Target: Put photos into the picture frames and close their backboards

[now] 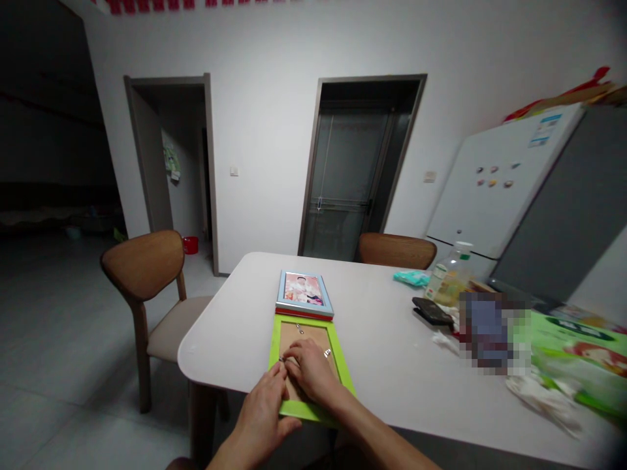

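Two bare hands work on a green frame lying face down at the near edge of a pale table (386, 346), its brown backing (318, 334) turned up. The left hand (262, 405) lies over the frame's near left corner, thumb toward the near rim and fingers bent at the left rim; whether it grips the green frame (345, 369) or just presses on it, I cannot tell. The right hand (313, 371) reaches across the backing with bent fingers, its fingertips close to those of the left hand, beside a small left clip (281, 360); whether they pinch that clip is hidden. A far clip (300, 329) and a right clip (328, 353) also show on the backing. Just beyond the green frame, a blue frame (282, 290) with a photo (302, 289) lies face up on top of something red (304, 314). Well apart, on the table's right side, are a teal bag (411, 279), a clear bottle (445, 277) holding yellowish liquid, a black object (432, 312), a pixelated patch, crumpled tissue (543, 399) and a green pack (573, 343). One wooden chair (147, 261) stands left of the table and another (396, 250) behind it; a white fridge (499, 186) stands at the right.
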`<state>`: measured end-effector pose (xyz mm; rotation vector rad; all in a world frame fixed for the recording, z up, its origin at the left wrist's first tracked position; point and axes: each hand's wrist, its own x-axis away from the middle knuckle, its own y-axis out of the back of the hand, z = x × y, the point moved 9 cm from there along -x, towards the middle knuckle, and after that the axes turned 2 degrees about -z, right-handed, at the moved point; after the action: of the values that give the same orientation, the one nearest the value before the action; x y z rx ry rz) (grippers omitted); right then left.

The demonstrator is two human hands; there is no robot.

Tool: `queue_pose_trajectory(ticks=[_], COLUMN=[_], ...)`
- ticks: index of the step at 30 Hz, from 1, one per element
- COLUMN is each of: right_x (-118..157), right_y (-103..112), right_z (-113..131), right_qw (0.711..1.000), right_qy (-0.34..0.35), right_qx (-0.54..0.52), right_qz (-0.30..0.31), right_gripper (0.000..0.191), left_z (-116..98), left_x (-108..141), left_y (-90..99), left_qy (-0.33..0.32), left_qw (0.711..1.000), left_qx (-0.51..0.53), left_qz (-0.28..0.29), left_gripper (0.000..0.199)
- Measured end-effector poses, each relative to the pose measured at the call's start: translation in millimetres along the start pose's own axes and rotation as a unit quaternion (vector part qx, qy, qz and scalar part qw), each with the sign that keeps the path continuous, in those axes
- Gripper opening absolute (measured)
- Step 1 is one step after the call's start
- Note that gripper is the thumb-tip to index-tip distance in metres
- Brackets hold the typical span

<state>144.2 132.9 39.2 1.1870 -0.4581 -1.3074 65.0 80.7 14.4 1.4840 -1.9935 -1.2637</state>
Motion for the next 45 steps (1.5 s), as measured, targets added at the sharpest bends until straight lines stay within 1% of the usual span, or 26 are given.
queue_pose_trajectory(ticks=[3,6,9,11,15,18,21,25,29,33,36,40,43,45], right_x=[-8.7,-12.2,-14.6,-18.1,-29.0,-36.6,-40.2,-41.0,-41.6,-41.7,-40.5,-39.4,-39.7,-38.3], right_y=[-7.3,-8.9,-7.3,-3.3,4.4,1.6,-4.1,-7.2,-4.8,-1.6,-0.5,-0.6,1.0,3.6], right_z=[1.2,-1.8,-9.5,-20.5,-50.4,-64.6,-72.1,-75.0,-73.6,-71.6,-70.7,-69.2,-66.0,-62.6], right_qw=[0.999,0.998,0.998,0.996,0.987,0.982,0.978,0.978,0.979,0.981,0.982,0.983,0.984,0.985], right_qy=[-0.015,-0.03,-0.036,-0.05,-0.111,-0.137,-0.153,-0.151,-0.14,-0.133,-0.128,-0.126,-0.125,-0.123], right_qx=[0.034,0.057,0.053,0.065,0.116,0.128,0.138,0.146,0.149,0.144,0.138,0.131,0.126,0.12], right_qz=[-0.002,-0.014,-0.014,-0.015,-0.023,-0.023,-0.02,-0.015,-0.015,-0.014,-0.01,-0.003,-0.003,-0.004], right_gripper=[0.02,0.019,0.019,0.022,0.027,0.027,0.028,0.029,0.029,0.029,0.029,0.028,0.029,0.03], left_z=[-1.5,-1.8,0.0,1.1,0.2,0.4,-1.1,-4.9,-4.8,-5.0,-5.5,-8.5,-8.9,-7.6], left_x=[0.2,0.7,1.6,2.2,2.7,2.6,2.3,1.4,0.4,-0.7,-0.9,-0.2,0.2,-0.1], left_y=[0.6,0.5,-0.4,-0.9,-0.4,-1.0,-0.9,1.2,0.4,-2.3,-1.1,1.1,1.3,-0.1], left_qy=[0.001,0.004,0.011,0.013,0.0,0.003,0.005,0.006,0.019,0.016,0.025,0.036,0.032,0.022], left_qw=[1.0,1.0,1.0,1.0,1.0,1.0,1.0,1.0,1.0,1.0,1.0,0.999,0.999,1.0], left_qx=[-0.001,0.0,0.006,0.012,0.024,0.022,0.02,0.017,0.009,0.004,0.006,0.004,0.003,0.002], left_qz=[-0.003,-0.001,0.002,0.002,-0.007,-0.005,0.001,0.003,0.006,0.007,0.005,0.014,0.01,0.004], left_gripper=[0.069,0.069,0.068,0.067,0.063,0.064,0.066,0.066,0.067,0.065,0.069,0.068,0.069,0.066])
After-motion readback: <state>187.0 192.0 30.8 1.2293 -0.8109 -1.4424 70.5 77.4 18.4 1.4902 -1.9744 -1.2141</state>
